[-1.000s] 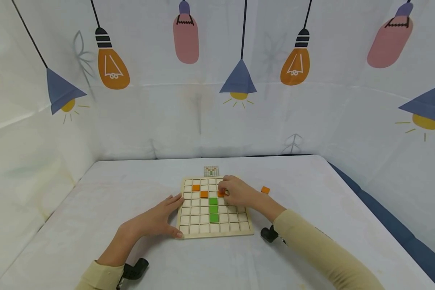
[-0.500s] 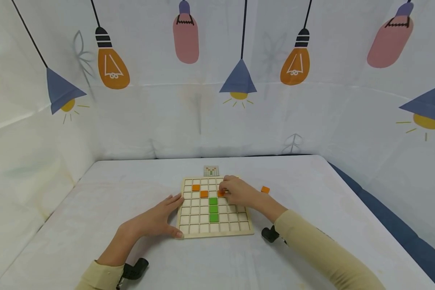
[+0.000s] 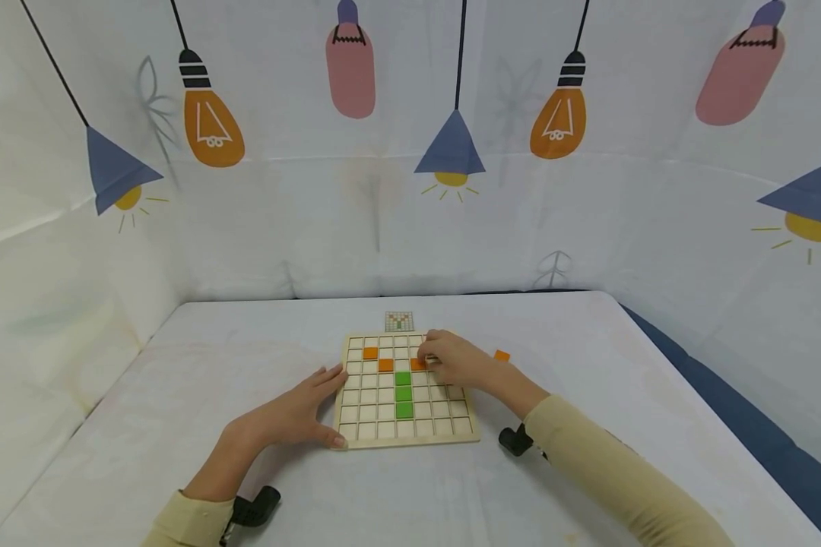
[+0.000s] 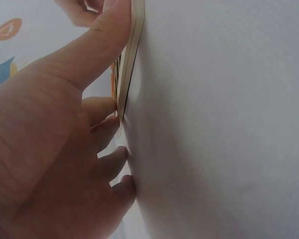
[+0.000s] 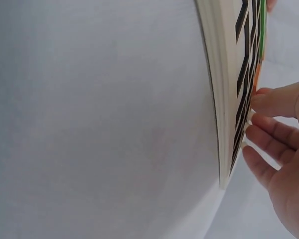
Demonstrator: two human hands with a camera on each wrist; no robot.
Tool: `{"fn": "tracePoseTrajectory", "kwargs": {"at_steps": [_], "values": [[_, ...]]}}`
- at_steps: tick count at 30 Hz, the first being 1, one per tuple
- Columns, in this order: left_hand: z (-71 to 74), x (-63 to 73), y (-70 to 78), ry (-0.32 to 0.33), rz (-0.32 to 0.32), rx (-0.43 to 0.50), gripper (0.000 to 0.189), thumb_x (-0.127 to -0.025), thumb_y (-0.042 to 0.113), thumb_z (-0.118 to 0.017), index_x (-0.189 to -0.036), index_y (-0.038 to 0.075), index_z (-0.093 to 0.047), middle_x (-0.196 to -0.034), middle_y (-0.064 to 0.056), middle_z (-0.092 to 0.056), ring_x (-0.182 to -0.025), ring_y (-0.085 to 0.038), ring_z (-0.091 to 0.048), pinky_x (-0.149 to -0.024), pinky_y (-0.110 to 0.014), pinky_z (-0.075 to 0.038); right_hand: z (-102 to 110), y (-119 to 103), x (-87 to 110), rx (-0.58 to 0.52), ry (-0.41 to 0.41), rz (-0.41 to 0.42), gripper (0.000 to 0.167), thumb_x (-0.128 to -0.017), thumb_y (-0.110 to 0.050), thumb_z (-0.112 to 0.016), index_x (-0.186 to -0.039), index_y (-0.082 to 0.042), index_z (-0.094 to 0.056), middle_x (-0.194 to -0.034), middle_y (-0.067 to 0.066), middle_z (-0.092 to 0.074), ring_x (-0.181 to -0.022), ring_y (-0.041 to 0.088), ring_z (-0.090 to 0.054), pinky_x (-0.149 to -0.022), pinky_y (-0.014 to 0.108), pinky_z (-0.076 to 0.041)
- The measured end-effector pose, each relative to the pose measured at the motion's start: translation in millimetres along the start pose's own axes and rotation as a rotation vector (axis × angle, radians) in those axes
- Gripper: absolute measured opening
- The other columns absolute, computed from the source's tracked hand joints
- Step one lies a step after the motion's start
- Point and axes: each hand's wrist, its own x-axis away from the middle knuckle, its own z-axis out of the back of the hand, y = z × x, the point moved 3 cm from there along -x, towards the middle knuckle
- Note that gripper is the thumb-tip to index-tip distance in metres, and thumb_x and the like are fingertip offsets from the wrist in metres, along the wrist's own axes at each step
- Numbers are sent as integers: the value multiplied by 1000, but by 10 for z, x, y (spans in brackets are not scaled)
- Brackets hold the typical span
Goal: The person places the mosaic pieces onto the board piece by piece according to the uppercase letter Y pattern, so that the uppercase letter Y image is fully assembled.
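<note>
A pale wooden grid board [image 3: 368,415] lies on the table with orange and green tiles set in its squares. My left hand [image 3: 294,410] rests along its left edge, thumb at the near corner and fingers spread; the left wrist view shows the thumb against the board's side [image 4: 132,55]. Over the upper right squares is my right hand [image 3: 457,361], beside an orange tile [image 3: 418,365]. In the right wrist view its fingertips [image 5: 261,99] touch the board's top, with no tile seen between them. The squares under this hand are hidden. Green tiles [image 3: 404,393] form a column mid-board.
Behind the board lies a small pattern card [image 3: 399,321]. A loose orange tile [image 3: 502,355] is on the white table [image 3: 246,334] right of the board, partly hidden by the right wrist. A printed white curtain [image 3: 280,228] hangs behind the table.
My right hand has shifted slightly right, uncovering more of the orange tile beside it. The right forearm now covers part of the loose tile. My left hand stays put.
</note>
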Motion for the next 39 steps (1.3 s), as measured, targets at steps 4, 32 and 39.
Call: {"fn": "tracePoseTrajectory", "kwargs": {"at_steps": [4, 32, 39], "values": [[3, 8, 7, 0, 1, 5, 118, -68, 54, -85, -159, 13, -22, -168, -6, -15, -156, -39, -5, -121, -61, -19, 7, 25, 23, 13, 6, -8, 19, -95, -6, -62, -106, -17, -73, -100, -3, -61, -88, 11, -51, -81, 28, -47], [5, 27, 1, 5, -16, 5, 117, -70, 54, -84, -159, 11, -22, -168, -9, -15, -155, -39, -6, -121, -61, -18, 191, 367, 247, 6, 24, -80, 21, -92, -5, -60, -107, -12, -73, -100, -2, -63, -86, 10, -54, -78, 29, -49], [11, 37, 14, 4, -15, 5, 117, -70, 54, -84, -159, 10, -23, -168, -9, -15, -155, -40, -6, -121, -61, -18, 220, 461, 293, 14, 32, -96, 22, -91, -4, -61, -107, -12, -73, -100, -3, -63, -94, 10, -59, -86, 33, -52]]}}
